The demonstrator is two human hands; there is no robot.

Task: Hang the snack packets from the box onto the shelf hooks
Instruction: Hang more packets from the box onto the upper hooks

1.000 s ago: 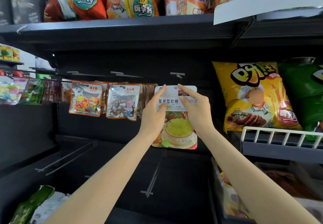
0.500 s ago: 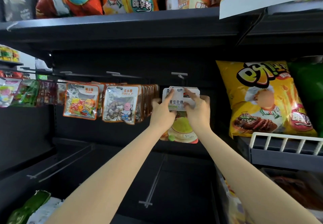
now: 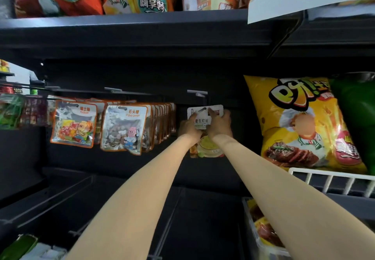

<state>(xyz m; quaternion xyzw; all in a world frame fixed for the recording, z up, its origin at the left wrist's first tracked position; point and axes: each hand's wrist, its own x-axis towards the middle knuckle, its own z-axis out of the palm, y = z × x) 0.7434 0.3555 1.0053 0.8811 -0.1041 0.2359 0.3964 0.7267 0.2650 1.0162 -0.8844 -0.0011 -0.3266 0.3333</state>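
Note:
Both hands hold one snack packet [image 3: 203,117], white on top with a yellow-green cup picture below, deep inside the dark shelf bay. My left hand [image 3: 189,127] pinches its upper left part. My right hand [image 3: 220,124] pinches its upper right, one finger up by the hang hole. The packet's top sits just under a shelf hook [image 3: 197,93] with a white tag. Whether the hook passes through the hole cannot be made out. The box is out of sight.
Left of the hook hang rows of stone candy packets [image 3: 123,130] and orange-edged candy packets [image 3: 74,126]. A big yellow chip bag [image 3: 300,123] stands right behind a white wire rail [image 3: 332,178]. Snack bags fill the upper shelf [image 3: 142,28]. More packets lie bottom right and bottom left.
Both hands carried the packet farther back and slightly up, toward the hook. The packet now looks smaller and its top reaches just under the hook's tag.

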